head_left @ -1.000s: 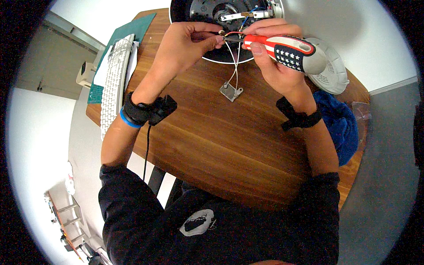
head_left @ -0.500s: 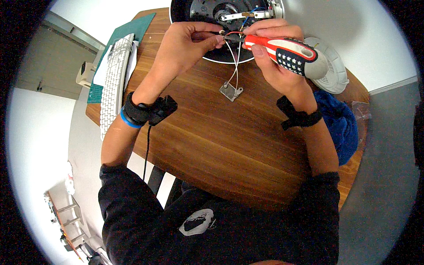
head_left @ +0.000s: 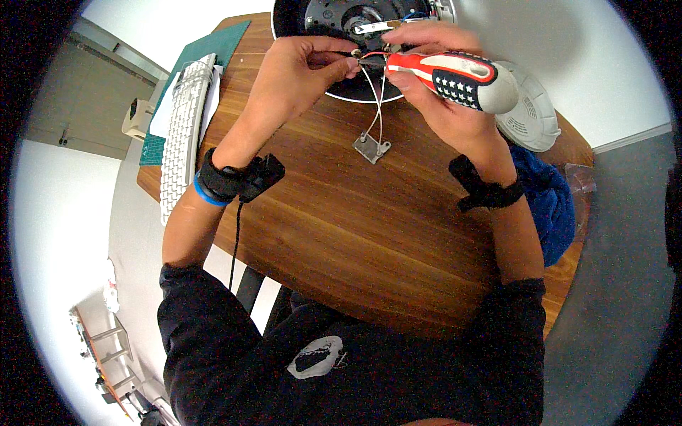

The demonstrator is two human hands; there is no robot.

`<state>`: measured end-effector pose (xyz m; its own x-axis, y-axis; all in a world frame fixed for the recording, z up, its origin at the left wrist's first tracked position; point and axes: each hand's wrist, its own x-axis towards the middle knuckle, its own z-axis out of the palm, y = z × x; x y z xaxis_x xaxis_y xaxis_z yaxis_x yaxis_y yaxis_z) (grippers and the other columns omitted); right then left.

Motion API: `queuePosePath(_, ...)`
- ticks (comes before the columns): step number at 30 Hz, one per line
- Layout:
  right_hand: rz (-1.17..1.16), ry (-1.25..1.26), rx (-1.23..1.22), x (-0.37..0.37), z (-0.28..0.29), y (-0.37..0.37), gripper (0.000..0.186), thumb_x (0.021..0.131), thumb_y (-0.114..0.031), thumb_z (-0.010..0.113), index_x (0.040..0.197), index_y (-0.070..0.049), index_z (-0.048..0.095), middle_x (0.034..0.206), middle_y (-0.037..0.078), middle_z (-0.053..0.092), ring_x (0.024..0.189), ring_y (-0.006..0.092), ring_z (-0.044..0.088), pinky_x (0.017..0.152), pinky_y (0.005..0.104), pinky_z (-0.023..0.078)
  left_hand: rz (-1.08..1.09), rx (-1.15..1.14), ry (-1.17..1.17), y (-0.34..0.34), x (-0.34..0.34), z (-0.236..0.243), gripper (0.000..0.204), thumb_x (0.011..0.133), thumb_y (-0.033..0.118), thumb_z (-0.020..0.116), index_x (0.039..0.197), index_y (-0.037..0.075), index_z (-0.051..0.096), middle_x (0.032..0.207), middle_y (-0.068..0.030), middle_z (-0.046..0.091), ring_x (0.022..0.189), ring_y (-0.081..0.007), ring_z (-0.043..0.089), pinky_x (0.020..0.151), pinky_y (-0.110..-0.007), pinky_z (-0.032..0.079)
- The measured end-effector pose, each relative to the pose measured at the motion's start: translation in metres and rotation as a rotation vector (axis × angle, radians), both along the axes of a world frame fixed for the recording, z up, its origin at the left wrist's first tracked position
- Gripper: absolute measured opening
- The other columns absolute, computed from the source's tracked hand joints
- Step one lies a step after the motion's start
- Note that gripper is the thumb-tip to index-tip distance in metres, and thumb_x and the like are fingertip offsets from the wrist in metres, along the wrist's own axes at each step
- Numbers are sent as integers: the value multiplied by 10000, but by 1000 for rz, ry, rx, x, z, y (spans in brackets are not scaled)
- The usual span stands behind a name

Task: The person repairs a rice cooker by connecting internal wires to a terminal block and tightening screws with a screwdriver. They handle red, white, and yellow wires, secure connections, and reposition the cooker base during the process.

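My right hand (head_left: 455, 106) is wrapped round a screwdriver (head_left: 462, 79) with a red and white handle and a star pattern. Its shaft points left, toward my left fingertips. My left hand (head_left: 298, 74) pinches a small wired part (head_left: 356, 53), mostly hidden by the fingers, at the shaft's tip. A short red wire (head_left: 374, 53) runs between the hands. Just beyond them is a round black appliance housing (head_left: 320, 18) with a pale rim, a white metal strip (head_left: 373, 28) across it. Two white wires hang to a small grey metal plate (head_left: 369, 148) on the table.
On the left a white keyboard (head_left: 179, 145) lies by a green cutting mat (head_left: 213, 46). At right are a white vented round cover (head_left: 533, 113), a dark blue cloth (head_left: 547, 206) and clear plastic wrapping (head_left: 581, 177). The wooden table (head_left: 341, 220) spans the middle.
My right hand has shifted and rolled the screwdriver, so its handle sits slightly higher and further left. My left hand keeps its pinch in nearly the same place.
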<state>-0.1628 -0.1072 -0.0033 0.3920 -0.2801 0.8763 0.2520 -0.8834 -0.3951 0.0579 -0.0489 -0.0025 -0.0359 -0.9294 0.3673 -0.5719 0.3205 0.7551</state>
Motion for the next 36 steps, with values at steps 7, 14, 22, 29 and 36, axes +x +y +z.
queuePosePath(7,-208,49,-249,-7,8,0,621,794,-34,840,1238,8,408,1030,104,726,917,217,716,852,276,555,6,12,8,1,-6,2,237,918,73,724,1120,-51,718,927,-102,765,870,-126,724,775,-259,582)
queuePosePath(14,293,111,421,-9,5,11,341,889,63,671,1195,-57,585,1127,115,677,1060,243,682,883,354,546,4,14,22,0,-1,2,234,915,77,727,1111,-51,722,924,-105,767,859,-127,726,775,-256,579)
queuePosePath(22,-161,193,-127,-12,12,7,400,765,-41,825,1123,-120,663,1043,34,709,923,223,685,786,329,549,34,80,-4,2,-1,1,243,949,140,699,1158,22,734,971,-85,766,864,-124,705,788,-278,571)
queuePosePath(29,-134,174,-178,-10,20,6,382,659,-67,900,995,-119,723,969,35,695,877,214,673,736,313,538,12,73,30,5,0,1,253,947,143,701,1163,15,729,970,-90,767,862,-133,712,791,-279,573)
queuePosePath(36,-59,313,-136,-17,22,-2,348,687,-87,890,983,-84,706,955,62,693,872,216,678,751,325,536,23,77,45,4,1,1,259,943,123,705,1167,-8,718,946,-78,771,867,-131,715,798,-269,574)
